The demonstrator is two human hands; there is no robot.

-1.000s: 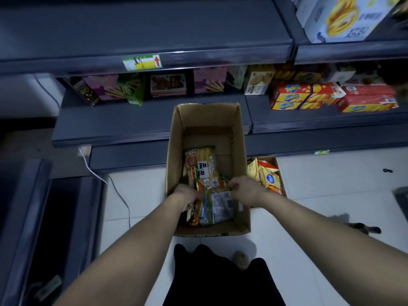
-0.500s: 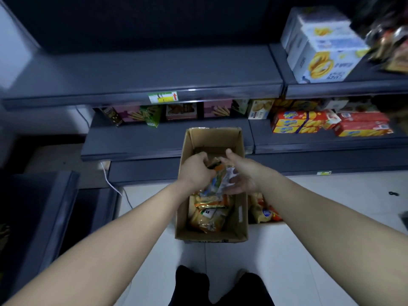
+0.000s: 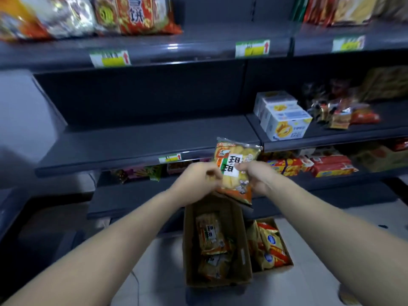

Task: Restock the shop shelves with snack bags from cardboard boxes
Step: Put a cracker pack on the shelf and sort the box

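Observation:
Both hands hold an orange and yellow snack bag (image 3: pixel 235 157) upright in front of the middle shelf (image 3: pixel 141 146). My left hand (image 3: pixel 198 181) grips its left edge, my right hand (image 3: pixel 256 176) grips its right side. Below them an open cardboard box (image 3: pixel 242 257) stands on the floor with more of the same snack bags (image 3: pixel 209 235) inside. The left part of the middle shelf is bare.
A second smaller box with yellow snack bags (image 3: pixel 270 248) sits right of the first. White cartons (image 3: pixel 284 120) and small packets (image 3: pixel 340 113) stand on the right shelf. Large bags (image 3: pixel 88 16) fill the top shelf. Red and yellow packs (image 3: pixel 326 166) line the lower shelf.
Both hands lifted the snack bag out of the box and up to the level of the middle shelf. The view tilted upward to the shelves.

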